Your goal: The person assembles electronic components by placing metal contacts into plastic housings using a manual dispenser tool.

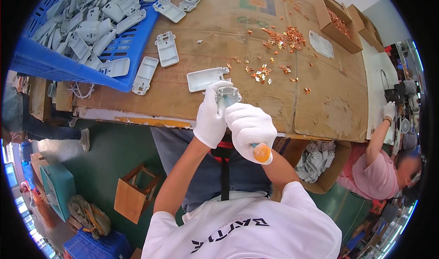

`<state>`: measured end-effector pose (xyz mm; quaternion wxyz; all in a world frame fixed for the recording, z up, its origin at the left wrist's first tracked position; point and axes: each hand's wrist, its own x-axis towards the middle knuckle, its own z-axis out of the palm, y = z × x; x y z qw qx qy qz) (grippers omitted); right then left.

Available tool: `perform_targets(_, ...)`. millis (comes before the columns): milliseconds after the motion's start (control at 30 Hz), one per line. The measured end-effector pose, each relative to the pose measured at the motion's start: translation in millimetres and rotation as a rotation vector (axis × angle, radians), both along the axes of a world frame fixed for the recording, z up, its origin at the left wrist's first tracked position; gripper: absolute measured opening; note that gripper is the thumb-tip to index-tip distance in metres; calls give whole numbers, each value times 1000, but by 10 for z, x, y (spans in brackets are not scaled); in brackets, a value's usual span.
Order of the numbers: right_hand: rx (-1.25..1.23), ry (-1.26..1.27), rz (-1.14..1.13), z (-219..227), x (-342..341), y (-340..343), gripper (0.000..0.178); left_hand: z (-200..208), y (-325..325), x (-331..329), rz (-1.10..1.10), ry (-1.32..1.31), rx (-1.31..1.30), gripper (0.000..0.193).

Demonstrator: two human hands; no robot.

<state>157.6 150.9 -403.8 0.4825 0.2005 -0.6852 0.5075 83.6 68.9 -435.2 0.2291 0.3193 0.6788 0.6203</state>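
My left hand (211, 115), in a white glove, grips a small grey plastic housing (227, 93) at the table's near edge. My right hand (249, 127), also gloved, is closed around a screwdriver with a teal shaft and an orange butt (261, 153); its tip is hidden but points up into the housing. Another grey housing (206, 78) lies on the cardboard just beyond my left hand. Small copper contacts (261, 72) are scattered to the right of it.
A blue crate (123, 46) heaped with grey housings sits at the far left, with loose housings (166, 49) beside it. Cardboard boxes (336, 26) of copper parts stand far right. A co-worker in pink (379, 167) works at the right. A wooden stool (135, 192) stands on the floor.
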Motion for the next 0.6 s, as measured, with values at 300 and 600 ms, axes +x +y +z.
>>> perform_targets(300, -63, -67, -27, 37, -21, 61, 24, -70, 46, -9, 18, 32, -11, 33)
perform_targets(600, -101, -291, -265, 101, 111, -8, 19, -119, 37, 7, 27, -86, 138, 25)
